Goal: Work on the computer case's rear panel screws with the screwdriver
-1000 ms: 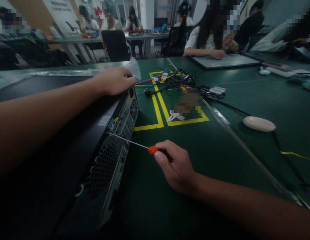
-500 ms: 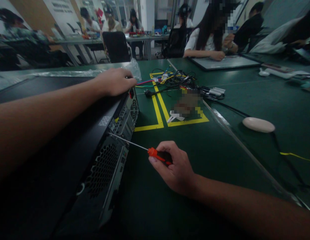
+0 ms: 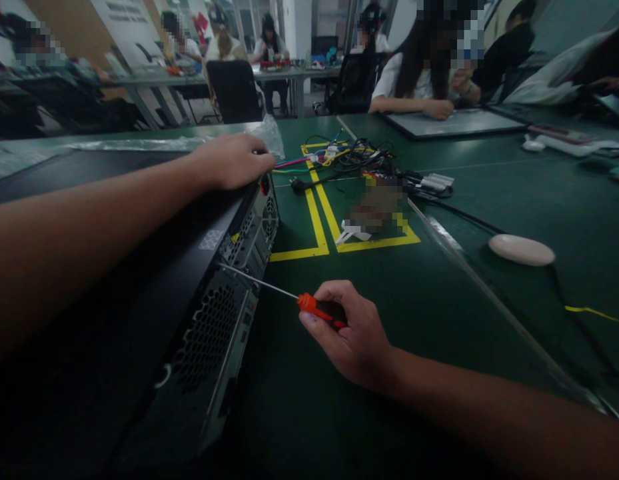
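A smooth dark-green table [image 3: 284,413] spreads under everything, marked with yellow tape [image 3: 299,255] laid in straight lines and corners. On it, at the left, lies a black desktop computer case [image 3: 149,300], its broad panel facing up, flat and dull. Its metal rear faces right, perforated with a honeycomb of vent holes and, farther along, a round fan grille [image 3: 270,215].

The left forearm reaches across that upper panel, and the left hand [image 3: 236,160] rests palm down on the far rear corner, knuckles bent and thumb stretched along the edge. It touches the case there; the fingertips are hidden, so how tightly they are curled cannot be told.

The right hand [image 3: 352,333] is closed around the handle of a screwdriver [image 3: 308,303], thumb on the near side and index finger bent over the top, with no slack in the grip. Its forearm comes in from the lower right, and the wrist is held clear of the case.

A tangle of black and coloured cables [image 3: 366,157] sits beyond the case. The screwdriver has an orange-and-black handle and a thin, straight metal shaft, which slants up leftward to the case's upper rear edge; what its tip meets is too small to tell.
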The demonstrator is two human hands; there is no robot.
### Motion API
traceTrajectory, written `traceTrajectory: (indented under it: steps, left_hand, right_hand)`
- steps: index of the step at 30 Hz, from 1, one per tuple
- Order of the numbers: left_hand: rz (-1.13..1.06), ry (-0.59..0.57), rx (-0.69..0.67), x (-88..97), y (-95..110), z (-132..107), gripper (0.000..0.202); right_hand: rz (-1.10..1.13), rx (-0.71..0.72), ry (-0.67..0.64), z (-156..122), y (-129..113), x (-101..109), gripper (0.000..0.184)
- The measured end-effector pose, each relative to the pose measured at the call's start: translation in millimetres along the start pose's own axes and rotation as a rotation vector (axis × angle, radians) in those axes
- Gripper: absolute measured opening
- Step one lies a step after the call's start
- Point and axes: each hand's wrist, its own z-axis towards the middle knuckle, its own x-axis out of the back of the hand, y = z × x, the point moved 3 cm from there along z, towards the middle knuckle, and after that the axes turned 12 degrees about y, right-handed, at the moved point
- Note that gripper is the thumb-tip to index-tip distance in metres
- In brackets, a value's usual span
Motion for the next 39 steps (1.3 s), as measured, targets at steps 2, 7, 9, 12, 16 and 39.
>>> traceTrajectory:
  steps: [2, 7, 9, 12, 16, 39]
  left_hand:
    - [-0.002, 0.0, 0.01, 0.2, 0.0, -0.3, 0.069]
    - [0.0, -0.001, 0.018, 0.3, 0.3, -1.5, 0.068]
    - [-0.002, 0.007, 0.018, 0.4, 0.1, -1.6, 0.068]
    - [-0.003, -0.002, 0.024, 0.2, -0.6, -1.4, 0.068]
    - [-0.011, -0.014, 0.032, 0.7, -0.3, -1.1, 0.068]
    - [0.008, -0.013, 0.005, -0.6, -0.5, -0.8, 0.067]
  right_hand:
    - [0.005, -0.004, -0.001, 0.2, 0.0, 0.0, 0.017]
    - [-0.003, -0.025, -0.005, 0.4, -0.2, 0.3, 0.016]
    - [0.001, -0.02, -0.01, 1.0, -1.2, 0.5, 0.016]
    - [0.003, -0.019, -0.014, 1.7, -2.1, 0.6, 0.015]
    - [-0.001, -0.009, -0.008, 1.0, -1.6, 0.9, 0.015]
    - [0.036, 0.04, 0.0, -2.5, -0.5, 1.0, 0.025]
